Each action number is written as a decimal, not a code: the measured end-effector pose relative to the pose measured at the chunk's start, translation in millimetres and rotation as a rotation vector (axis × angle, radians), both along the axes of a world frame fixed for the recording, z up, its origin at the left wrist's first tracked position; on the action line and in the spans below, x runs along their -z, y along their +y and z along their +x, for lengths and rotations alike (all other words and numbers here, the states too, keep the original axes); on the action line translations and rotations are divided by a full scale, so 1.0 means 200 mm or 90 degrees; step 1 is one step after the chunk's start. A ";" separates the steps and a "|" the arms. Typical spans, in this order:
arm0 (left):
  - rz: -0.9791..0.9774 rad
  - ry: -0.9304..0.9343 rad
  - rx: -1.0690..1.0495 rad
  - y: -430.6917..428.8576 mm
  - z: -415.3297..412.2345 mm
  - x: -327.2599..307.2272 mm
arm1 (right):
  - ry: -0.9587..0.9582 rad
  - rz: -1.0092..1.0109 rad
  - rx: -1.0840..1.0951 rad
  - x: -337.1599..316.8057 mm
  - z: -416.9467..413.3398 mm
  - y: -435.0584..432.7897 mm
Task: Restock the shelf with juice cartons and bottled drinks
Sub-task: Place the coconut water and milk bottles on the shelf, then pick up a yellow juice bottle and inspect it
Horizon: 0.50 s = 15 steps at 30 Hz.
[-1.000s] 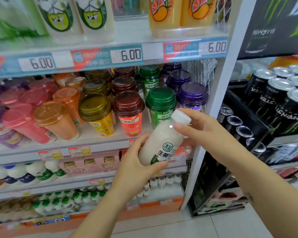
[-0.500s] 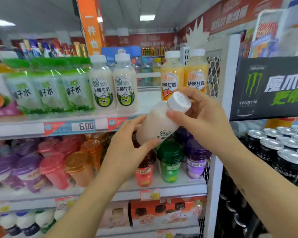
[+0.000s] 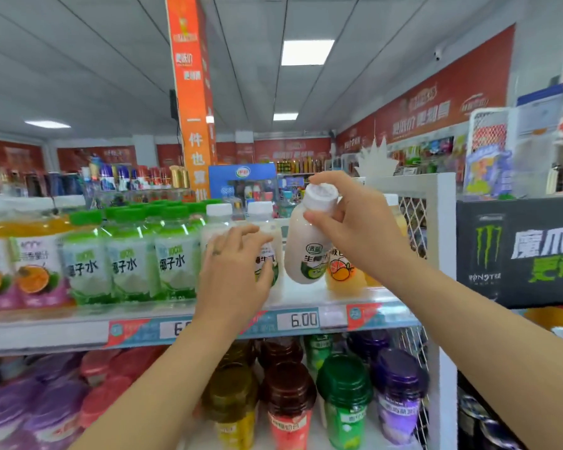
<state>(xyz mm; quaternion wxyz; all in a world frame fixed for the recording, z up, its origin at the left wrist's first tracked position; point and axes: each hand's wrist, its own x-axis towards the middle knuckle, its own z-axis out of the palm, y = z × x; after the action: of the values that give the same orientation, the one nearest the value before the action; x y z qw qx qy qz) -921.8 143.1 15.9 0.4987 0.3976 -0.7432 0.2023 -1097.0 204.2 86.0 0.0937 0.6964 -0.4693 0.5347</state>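
Note:
My right hand [image 3: 355, 228] grips a white coconut-milk bottle [image 3: 307, 245] by its white cap and neck, holding it just above the top shelf [image 3: 338, 297]. It hangs between two matching white bottles [image 3: 260, 219] on its left and the orange juice bottles [image 3: 342, 271] on its right. My left hand [image 3: 234, 271] rests with spread fingers against the fronts of those two standing white bottles, wrapped around none of them. Further left on the shelf stand green-capped coconut water bottles [image 3: 134, 258].
Passion-fruit juice bottles [image 3: 30, 264] fill the shelf's far left. Below, lidded cups [image 3: 342, 394] in several colours crowd the lower shelf. A white mesh side panel [image 3: 436, 241] closes the shelf on the right, with a black energy-drink display [image 3: 517, 251] beyond it.
The view tilted up to the top shelf. My right hand raised the white bottle to shelf level and turned it upright; my left hand let go of it and moved onto the standing bottles.

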 end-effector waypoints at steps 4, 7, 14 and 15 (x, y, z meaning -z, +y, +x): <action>-0.023 -0.058 -0.047 -0.10 0.00 -0.05 | 0.050 0.070 0.045 -0.03 0.02 -0.11; -0.047 -0.070 -0.052 -0.15 -0.01 -0.09 | 0.080 0.133 0.064 -0.05 0.02 -0.17; -0.042 -0.088 -0.083 -0.24 -0.04 -0.16 | 0.143 0.259 0.128 -0.14 0.05 -0.28; -0.043 -0.090 -0.082 -0.25 -0.05 -0.16 | 0.166 0.276 0.139 -0.15 0.05 -0.29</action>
<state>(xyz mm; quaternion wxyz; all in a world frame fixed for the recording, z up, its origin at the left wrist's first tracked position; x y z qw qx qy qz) -932.1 92.8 47.0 0.4443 0.4122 -0.7421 0.2864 -1086.6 145.9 115.4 0.0594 0.7085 -0.6291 0.3141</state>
